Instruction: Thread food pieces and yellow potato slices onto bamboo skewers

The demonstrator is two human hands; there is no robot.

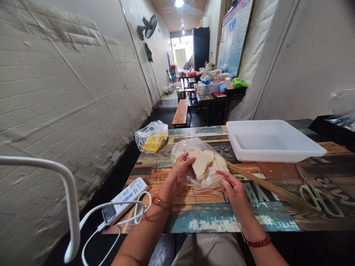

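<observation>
My left hand (183, 168) pinches a flat pale piece (200, 163) over the clear bag (182, 144); my right hand (234, 189), at the bag's right edge, holds a thin stick (219, 171) between narrowed fingertips. I judge this step as lining stick up with piece; the next move calls for steadiness. Right of the bag, a white tub (283, 155) sits on the patchwork-plank table (199, 220); beyond the bag, a bench (181, 112) stands in a narrow room.

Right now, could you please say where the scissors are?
In the head view, the scissors lie at right, by the near ends of the thin sticks, nearer than the white tray.
</observation>
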